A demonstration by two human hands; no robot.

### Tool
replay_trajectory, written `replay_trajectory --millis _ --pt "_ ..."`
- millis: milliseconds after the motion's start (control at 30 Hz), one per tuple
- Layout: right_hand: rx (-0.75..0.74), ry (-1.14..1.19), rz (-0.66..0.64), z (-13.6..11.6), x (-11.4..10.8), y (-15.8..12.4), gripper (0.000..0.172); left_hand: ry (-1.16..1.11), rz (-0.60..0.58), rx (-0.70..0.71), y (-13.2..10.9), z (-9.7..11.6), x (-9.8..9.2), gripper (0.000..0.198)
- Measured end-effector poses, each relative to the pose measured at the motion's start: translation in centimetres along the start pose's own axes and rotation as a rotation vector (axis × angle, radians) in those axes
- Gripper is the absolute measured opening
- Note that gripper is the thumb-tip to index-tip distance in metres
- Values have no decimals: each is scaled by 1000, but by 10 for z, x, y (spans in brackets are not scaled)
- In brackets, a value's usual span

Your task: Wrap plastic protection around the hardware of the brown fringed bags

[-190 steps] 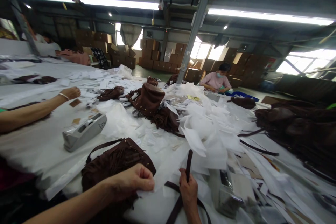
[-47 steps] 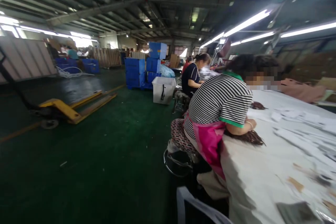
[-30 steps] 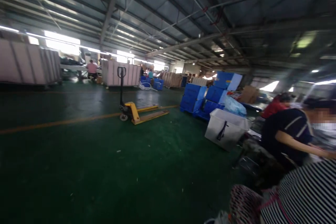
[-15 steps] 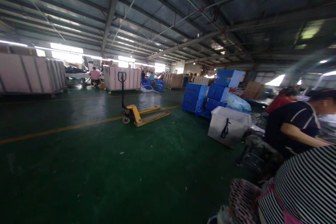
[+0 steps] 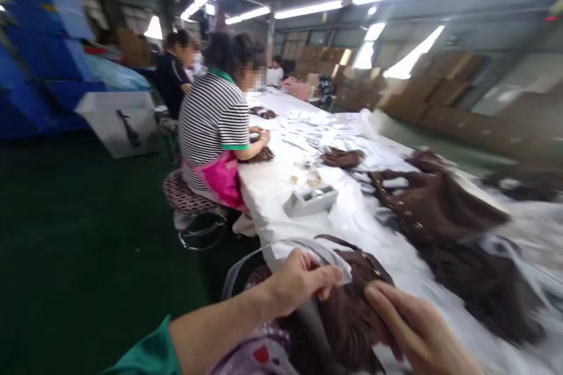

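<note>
At the near edge of the white-covered table, a brown handbag (image 5: 352, 319) with a thin strap lies before me, its lower part blurred. My left hand (image 5: 301, 281) is closed in a pinch on a translucent white strip (image 5: 259, 249), which curves away leftward above the bag. On the bag's right side, my right hand (image 5: 409, 319) has its thumb and fingers pressed together at the brown material. A grey tape dispenser (image 5: 310, 200) stands just beyond my hands. Farther right lies another brown bag (image 5: 448, 205) with metal eyelets.
A co-worker in a striped shirt (image 5: 215, 108) sits along the table's left side, handling brown material. White strips (image 5: 303, 129) cover the tabletop (image 5: 259, 187) farther off. A white bin (image 5: 105, 123) and blue boxes (image 5: 35, 58) stand at left; cardboard boxes (image 5: 440, 82) line the right.
The view has swung right from the open floor with a yellow pallet jack to the table. Both my hands, the strip and the brown bags are now in sight.
</note>
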State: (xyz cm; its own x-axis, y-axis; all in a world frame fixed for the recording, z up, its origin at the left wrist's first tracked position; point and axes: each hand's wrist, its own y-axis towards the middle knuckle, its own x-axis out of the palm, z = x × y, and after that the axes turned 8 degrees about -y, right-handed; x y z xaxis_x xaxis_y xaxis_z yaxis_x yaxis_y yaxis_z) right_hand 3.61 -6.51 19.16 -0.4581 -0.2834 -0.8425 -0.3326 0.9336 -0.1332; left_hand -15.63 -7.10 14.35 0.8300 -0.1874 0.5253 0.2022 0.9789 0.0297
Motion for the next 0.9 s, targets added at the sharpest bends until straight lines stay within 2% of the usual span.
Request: replay_trajectory --millis 67,133,200,267,333,400,533,667,733,767,833,867,900 --pt "-108 137 30 -11 -25 1 47 71 -126 30 13 12 28 45" --pt "-180 224 76 -15 -47 4 49 145 -193 107 26 27 48 45" --pt "-203 285 104 -9 -60 1 45 211 -214 214 41 37 59 42" --pt "-181 323 166 6 -60 -10 40 235 -220 289 53 39 65 39" --pt "-118 336 257 23 -53 -26 39 234 -243 280 59 31 70 40" --pt "-59 331 326 36 -43 -41 41 217 -295 185 57 17 78 43" --pt "-89 249 414 42 -41 -60 44 150 -423 -6 39 -16 108 43" --pt "-141 190 525 51 -49 -79 44 145 -421 65 34 -37 136 42" --pt "-93 72 685 69 -32 -94 39 200 -360 104 39 -50 140 41" --pt "-31 -18 797 81 -14 -103 38 210 -305 109 42 -59 139 41" --pt "149 -221 1001 108 40 -120 48 187 -182 98 47 -82 135 40" --pt "217 -300 1005 123 73 -127 56 160 -132 90 48 -95 131 39" --pt "247 -370 953 137 106 -133 63 133 -96 84 49 -107 128 38"
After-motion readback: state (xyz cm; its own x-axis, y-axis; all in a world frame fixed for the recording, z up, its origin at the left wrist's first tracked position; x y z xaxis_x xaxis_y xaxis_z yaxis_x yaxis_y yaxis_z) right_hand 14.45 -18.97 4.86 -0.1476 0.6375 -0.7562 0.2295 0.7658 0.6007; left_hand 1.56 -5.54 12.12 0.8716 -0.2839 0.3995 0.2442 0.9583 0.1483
